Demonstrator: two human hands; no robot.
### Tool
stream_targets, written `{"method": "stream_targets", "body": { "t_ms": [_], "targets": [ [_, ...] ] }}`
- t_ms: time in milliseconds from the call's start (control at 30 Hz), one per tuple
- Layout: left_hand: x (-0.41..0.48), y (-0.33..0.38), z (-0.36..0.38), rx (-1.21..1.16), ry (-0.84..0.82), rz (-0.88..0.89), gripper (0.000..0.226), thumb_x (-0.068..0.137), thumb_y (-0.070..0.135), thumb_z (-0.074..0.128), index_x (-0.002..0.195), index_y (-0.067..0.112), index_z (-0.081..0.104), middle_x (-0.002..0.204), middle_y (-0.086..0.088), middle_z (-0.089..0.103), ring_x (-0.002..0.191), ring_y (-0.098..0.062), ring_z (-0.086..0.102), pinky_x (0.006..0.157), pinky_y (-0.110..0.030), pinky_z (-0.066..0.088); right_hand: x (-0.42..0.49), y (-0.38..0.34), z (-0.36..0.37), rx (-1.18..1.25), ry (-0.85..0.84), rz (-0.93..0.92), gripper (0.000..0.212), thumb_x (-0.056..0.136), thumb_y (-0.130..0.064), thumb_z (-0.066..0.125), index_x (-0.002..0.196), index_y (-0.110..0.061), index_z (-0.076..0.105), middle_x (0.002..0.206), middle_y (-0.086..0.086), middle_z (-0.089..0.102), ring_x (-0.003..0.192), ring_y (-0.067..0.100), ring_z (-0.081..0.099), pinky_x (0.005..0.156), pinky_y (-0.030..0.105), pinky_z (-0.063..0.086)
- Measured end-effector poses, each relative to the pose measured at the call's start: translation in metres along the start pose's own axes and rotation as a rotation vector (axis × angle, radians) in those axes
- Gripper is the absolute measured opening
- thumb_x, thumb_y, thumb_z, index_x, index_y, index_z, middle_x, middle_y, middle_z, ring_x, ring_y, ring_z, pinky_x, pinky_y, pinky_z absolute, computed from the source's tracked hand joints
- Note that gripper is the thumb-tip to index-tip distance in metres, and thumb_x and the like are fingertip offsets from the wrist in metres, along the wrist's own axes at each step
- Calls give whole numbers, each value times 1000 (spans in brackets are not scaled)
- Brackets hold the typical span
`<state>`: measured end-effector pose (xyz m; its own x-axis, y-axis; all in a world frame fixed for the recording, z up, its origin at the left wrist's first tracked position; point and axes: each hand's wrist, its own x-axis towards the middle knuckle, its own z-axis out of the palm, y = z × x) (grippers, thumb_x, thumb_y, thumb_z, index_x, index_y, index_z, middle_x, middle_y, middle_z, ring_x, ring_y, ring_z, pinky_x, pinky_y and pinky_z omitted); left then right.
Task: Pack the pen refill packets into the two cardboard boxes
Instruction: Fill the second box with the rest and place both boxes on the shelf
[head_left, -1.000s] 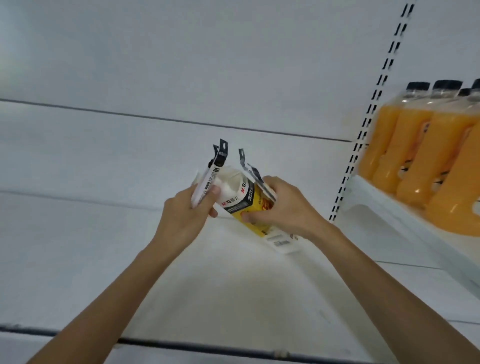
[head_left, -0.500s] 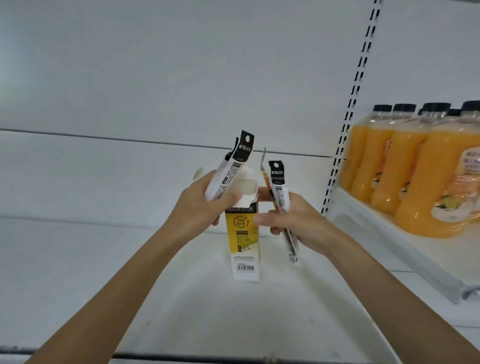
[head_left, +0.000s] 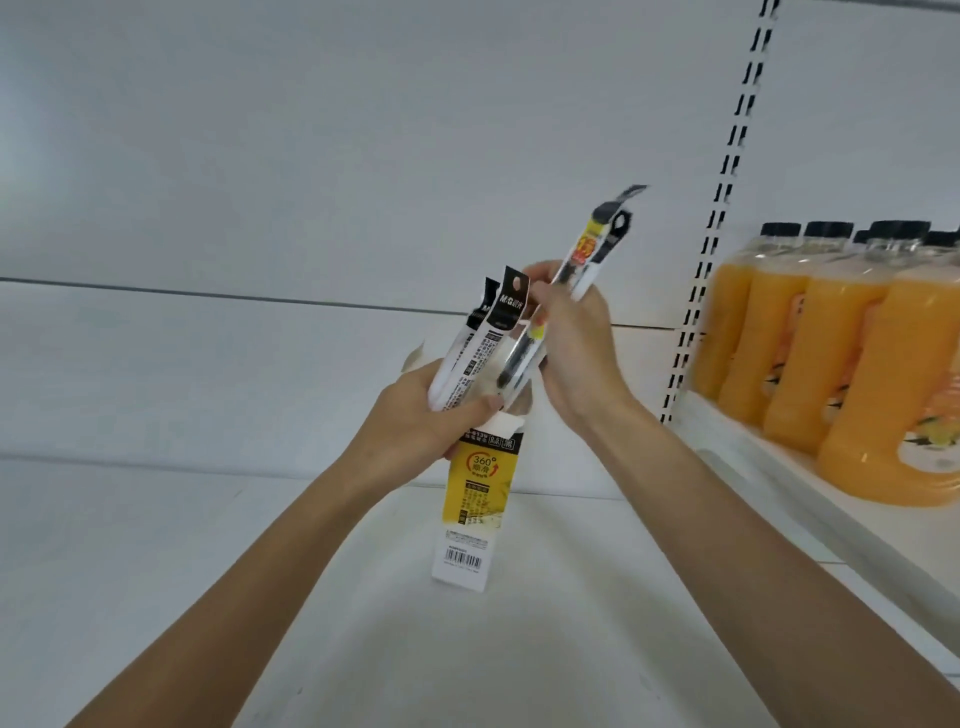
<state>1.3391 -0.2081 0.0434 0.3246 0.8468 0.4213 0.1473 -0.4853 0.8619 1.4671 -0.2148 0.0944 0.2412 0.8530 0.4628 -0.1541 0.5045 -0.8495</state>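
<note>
Yellow-and-white cardboard box (head_left: 475, 499), upright over white shelf (head_left: 208, 571), was gripped at its open top by left hand (head_left: 415, 423), which also clasped two refill packets (head_left: 480, 345); right hand (head_left: 571, 358) pinched further packets (head_left: 592, 254) alongside; orange bottles (head_left: 831, 364) stood well right.

Box: I see a yellow-and-white cardboard box (head_left: 475, 499), upright, top flap open.
Lower packets (head_left: 488, 338): black-headed pair at its 12 o'clock, tilted.
Upper packets (head_left: 597, 249): pair at 1 o'clock, higher.
</note>
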Motion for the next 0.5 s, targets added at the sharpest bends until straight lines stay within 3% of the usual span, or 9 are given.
{"method": "stream_targets", "body": {
  "t_ms": [100, 167, 233, 300, 400, 500],
  "targets": [
    [0, -7, -2, -14, 16, 12, 18, 86, 24, 58, 104, 28, 56, 55, 16, 55, 42, 1, 52, 42, -12, 38, 0, 16, -1, -272, -135, 24, 18, 88, -1, 51, 76, -13, 60, 72, 1, 68, 76, 20, 66, 80, 35, 54],
    [1, -13, -5, -7, 43, 12, 16, 87, 27, 57, 103, 29, 55, 58, 15, 55, 43, 1, 52, 42, -12, 38, 4, 19, -4, -387, -206, 28, 12, 79, -6, 64, 91, -7, 65, 92, 10, 71, 91, 28, 67, 89, 42, 52],
    [1, -18, -7, 5, 74, 3, 15, 87, 28, 57, 101, 29, 55, 63, 12, 56, 44, 2, 52, 43, -12, 39, 8, 19, -8, -397, -223, 83, 49, 68, -16, 73, 114, -7, 59, 109, 11, 67, 102, 25, 64, 95, 42, 49],
    [0, -21, -9, -11, 89, 5, 21, 86, 29, 58, 107, 29, 54, 66, 11, 57, 46, 2, 53, 44, -12, 39, 9, 19, -11, -379, -224, 108, 62, 69, -19, 77, 126, -12, 52, 118, 5, 63, 109, 17, 61, 98, 36, 45],
    [-1, -21, -8, -24, 115, 48, 30, 86, 28, 58, 107, 41, 41, 82, 12, 56, 51, 2, 57, 44, -12, 42, 5, 19, -15, -367, -135, 11, 44, 80, -14, 69, 121, -15, 54, 114, -1, 62, 109, 11, 58, 98, 33, 46],
    [-2, -22, -7, 16, 122, 68, 24, 86, 27, 58, 95, 40, 39, 82, 9, 57, 51, 1, 57, 44, -13, 42, -7, 19, -14, -446, 10, -182, 10, 82, -17, 64, 92, -19, 63, 90, -9, 63, 88, 9, 57, 80, 28, 46]
  ]
}}
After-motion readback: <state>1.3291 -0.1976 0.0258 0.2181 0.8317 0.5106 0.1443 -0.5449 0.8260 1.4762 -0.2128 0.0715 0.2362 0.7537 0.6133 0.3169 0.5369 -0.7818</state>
